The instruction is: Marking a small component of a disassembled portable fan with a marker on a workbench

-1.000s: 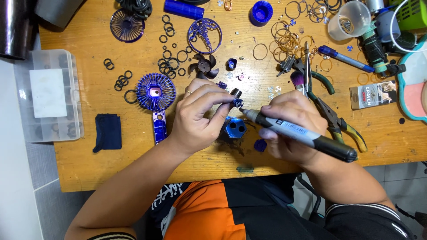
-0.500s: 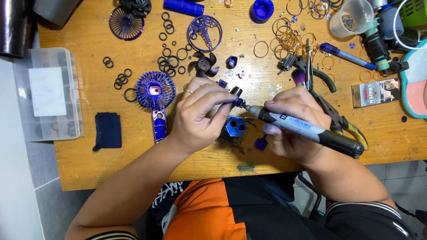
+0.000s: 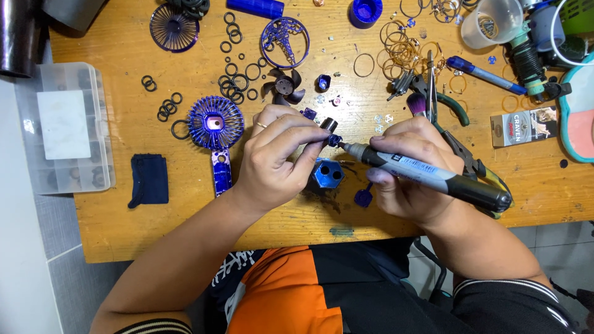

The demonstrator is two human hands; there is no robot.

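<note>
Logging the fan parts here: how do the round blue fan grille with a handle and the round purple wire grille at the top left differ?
The blue fan grille with a handle has a square hub opening and a handle; the purple wire grille has neither. The first lies near the left hand, the second at the wooden table's far edge. Both are round, spoked and flat.

Marker (image 3: 427,175) tip now touching small blue part (image 3: 334,140); hands barely shifted.

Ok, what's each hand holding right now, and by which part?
Left hand pinches a small blue part at its fingertips. Right hand grips a marker around the middle of its barrel.
</note>
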